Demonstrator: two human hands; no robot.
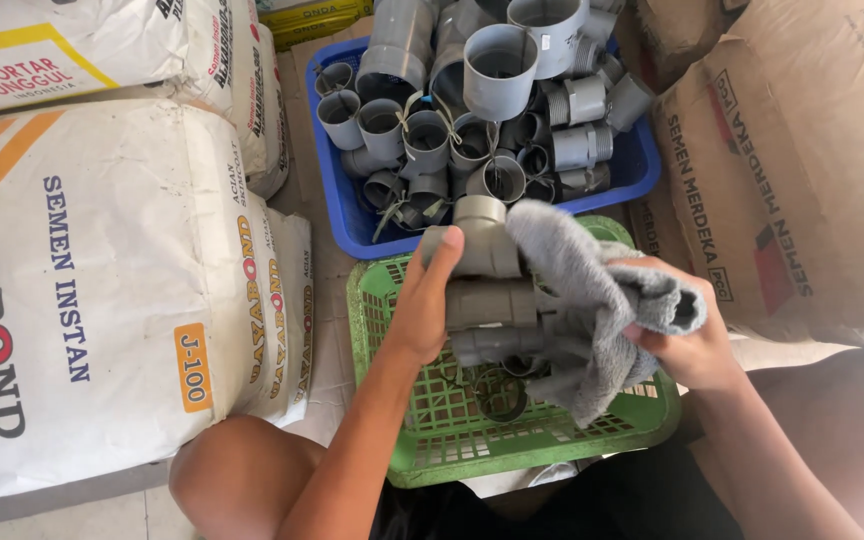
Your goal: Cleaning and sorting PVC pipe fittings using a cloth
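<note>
The person sits low on the floor with a green basket point(452, 440) between the knees, and the left hand point(422, 305) holds a bunch of grey plastic pipe fittings point(487, 290) up over it, thumb hooked over the top tee piece and the fingers curled round the far side, mostly hidden from me. The right hand point(682, 340) is closed on a grey cloth point(577, 300), bunched in the fist and draped against the right side of the bunch, touching it. The fittings look like rigid moulded plastic, light for their bulk and smooth-walled, so I judge them slippery where dusty; they seem tied together, since several hang as one cluster, though the tie itself is hard to make out. The surest hold looks to be where the left hand already is, round the barrel of the top tee, with the thumb against its collar so the lower pieces dangle free. The cloth is soft and limp, and folds round the curved walls easily. Just beyond the green basket, a blue basket point(347, 215) is heaped with more grey fittings point(452, 130). White cement sacks point(102, 280) lie to the left, brown paper sacks point(802, 170) to the right.
</note>
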